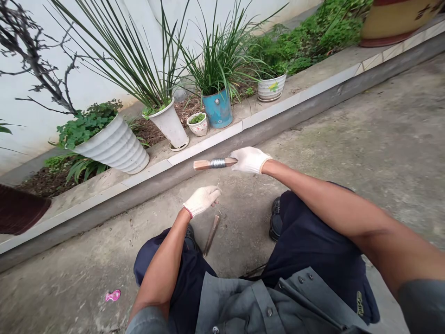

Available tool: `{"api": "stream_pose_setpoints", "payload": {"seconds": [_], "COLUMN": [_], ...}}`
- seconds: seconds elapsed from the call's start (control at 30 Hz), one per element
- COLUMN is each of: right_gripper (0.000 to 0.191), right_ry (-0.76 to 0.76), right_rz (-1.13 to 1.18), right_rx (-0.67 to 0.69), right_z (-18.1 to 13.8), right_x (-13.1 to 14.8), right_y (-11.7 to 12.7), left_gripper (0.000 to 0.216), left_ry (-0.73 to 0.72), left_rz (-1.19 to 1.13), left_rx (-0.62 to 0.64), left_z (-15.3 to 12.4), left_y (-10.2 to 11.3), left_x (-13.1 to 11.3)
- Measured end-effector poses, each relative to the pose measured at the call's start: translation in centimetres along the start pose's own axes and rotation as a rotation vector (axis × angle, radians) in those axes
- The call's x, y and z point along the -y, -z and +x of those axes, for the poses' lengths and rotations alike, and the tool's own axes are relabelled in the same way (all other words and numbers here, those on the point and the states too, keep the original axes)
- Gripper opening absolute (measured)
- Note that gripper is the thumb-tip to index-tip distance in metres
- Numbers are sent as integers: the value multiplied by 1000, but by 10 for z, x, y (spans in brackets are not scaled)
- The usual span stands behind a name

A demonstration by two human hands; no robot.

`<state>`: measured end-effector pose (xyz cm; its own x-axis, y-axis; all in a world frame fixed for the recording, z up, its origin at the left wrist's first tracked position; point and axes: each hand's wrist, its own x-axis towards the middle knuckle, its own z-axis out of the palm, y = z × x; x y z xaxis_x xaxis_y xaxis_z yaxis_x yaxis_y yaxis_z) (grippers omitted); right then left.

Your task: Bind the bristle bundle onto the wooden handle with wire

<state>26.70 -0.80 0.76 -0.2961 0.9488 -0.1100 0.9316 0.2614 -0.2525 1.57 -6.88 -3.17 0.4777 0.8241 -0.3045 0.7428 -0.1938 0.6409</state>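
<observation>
My right hand (pixel 249 160), in a white knit glove, grips one end of a short wooden stick (pixel 201 165). Silvery wire (pixel 217 163) is wound round the stick's middle in a thick band. A thin strand of the wire runs down from the band to my left hand (pixel 203 200), also gloved in white. The fingers of that hand are pinched together on the strand, lower and to the left of the stick. On the concrete below lies another narrow wooden strip (pixel 211 235), near my left shoe (pixel 191 239).
A tiled ledge (pixel 208 143) slants across in front of me, bearing white pots (pixel 113 144), a blue pot (pixel 218 109) and other planters. A pink object (pixel 113 295) lies on the concrete ground (pixel 76 269) at lower left. My knees flank the work.
</observation>
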Motion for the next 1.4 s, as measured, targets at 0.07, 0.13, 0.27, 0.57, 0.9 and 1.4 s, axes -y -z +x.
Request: {"api": "stream_pose_setpoints", "payload": {"seconds": [0.07, 0.13, 0.27, 0.57, 0.9, 1.4], "right_gripper": [32, 29, 28, 31, 39, 25], "right_ry": [8, 60, 221, 563, 178, 261], "right_rz": [-124, -250, -346, 12, 114, -354], "right_rx": [-5, -5, 238, 479, 62, 94], "right_z": [-3, -8, -16, -27, -9, -9], "right_x": [2, 5, 12, 5, 5, 14], "right_y": [-4, -10, -21, -11, 4, -23], "left_gripper": [35, 34, 35, 33, 38, 36], "left_ry": [-3, -9, -33, -38, -5, 3], "left_rz": [49, 105, 199, 99, -96, 169], "left_rx": [-7, -29, -78, -58, -105, -117], "left_z": [0, 0, -1, -4, -1, -2], "left_y": [1, 4, 9, 9, 8, 12], "left_x": [0, 0, 0, -6, -5, -5]}}
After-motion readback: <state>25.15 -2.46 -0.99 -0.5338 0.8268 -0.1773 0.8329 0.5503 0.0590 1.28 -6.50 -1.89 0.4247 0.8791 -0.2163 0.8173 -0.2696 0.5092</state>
